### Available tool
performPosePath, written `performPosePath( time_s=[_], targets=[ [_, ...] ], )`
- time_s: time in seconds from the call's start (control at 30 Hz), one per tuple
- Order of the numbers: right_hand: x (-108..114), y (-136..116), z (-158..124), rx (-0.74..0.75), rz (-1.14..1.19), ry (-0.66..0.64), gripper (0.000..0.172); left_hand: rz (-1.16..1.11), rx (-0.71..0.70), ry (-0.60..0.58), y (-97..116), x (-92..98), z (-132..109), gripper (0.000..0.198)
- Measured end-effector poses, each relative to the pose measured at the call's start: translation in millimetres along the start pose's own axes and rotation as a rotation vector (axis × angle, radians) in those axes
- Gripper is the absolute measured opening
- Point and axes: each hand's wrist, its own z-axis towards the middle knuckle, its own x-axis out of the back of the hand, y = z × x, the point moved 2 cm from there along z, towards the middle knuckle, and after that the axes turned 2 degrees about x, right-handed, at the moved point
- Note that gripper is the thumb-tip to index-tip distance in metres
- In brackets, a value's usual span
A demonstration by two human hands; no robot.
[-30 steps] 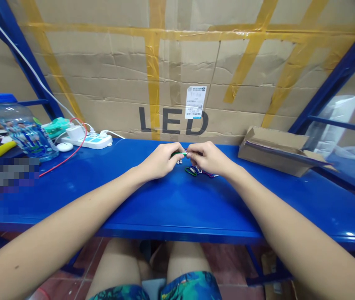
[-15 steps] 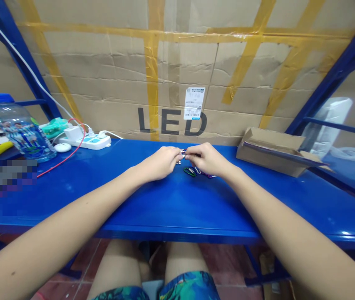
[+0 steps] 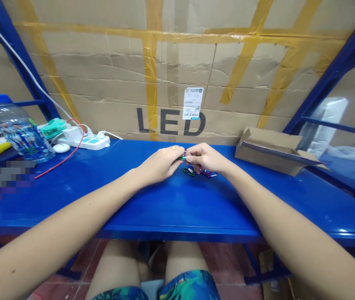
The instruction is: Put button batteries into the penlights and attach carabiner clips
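Over the far middle of the blue table, my left hand (image 3: 164, 163) and my right hand (image 3: 207, 157) meet fingertip to fingertip. Between them shows a small green carabiner (image 3: 182, 158), pinched from both sides and mostly covered by fingers. A bit of purple peeks out just above it; what it belongs to is hidden. Below my right hand, another green carabiner (image 3: 188, 171) lies on the table, with a purple carabiner (image 3: 209, 174) to its right. Dark blue pieces between these two are partly hidden by my fingers.
A large taped cardboard box (image 3: 108, 83) stands behind the blue table (image 3: 171, 204). On the right sits an open small carton (image 3: 267, 154). To the left are a white power strip (image 3: 94, 142), a red cable (image 3: 66, 161) and a plastic bottle (image 3: 21, 131).
A green carabiner now shows between my fingertips, where silvery and purple bits showed before. My right fingers have curled in more, uncovering more of the purple carabiner on the table.
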Motion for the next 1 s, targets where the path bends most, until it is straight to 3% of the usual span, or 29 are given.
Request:
performPosePath(
  time_s=[0.17,0.33,0.43,0.7,0.9,1.0],
  targets=[
    [3.0,-0.8,0.9,0.078,-0.23,0.113,0.023,0.024,0.081,0.025,0.8,-1.3,3.9,0.021],
    [1.4,-1.3,1.7,0.118,-0.432,0.145,0.025,0.04,0.111,-0.079,-4.0,-3.8,5.3,0.025],
    [-0.1,-1.4,1.3,0.09,-0.353,0.116,0.024,0.005,0.107,-0.081,-4.5,-2.5,3.2,0.019],
    [1.0,0.3,0.5,-0.124,0.12,-0.034,0.02,-0.023,0.003,-0.021,2.5,-4.1,-1.1,0.01],
    [2.1,3.6,2.0,-0.031,-0.063,0.057,0.018,0.04,0.134,-0.1,0.9,-8.7,4.4,0.031],
    [-0.2,5.5,2.4,-0.004,-0.129,0.052,0.021,0.035,0.149,-0.169,-3.2,-10.5,4.4,0.03]
  ],
)
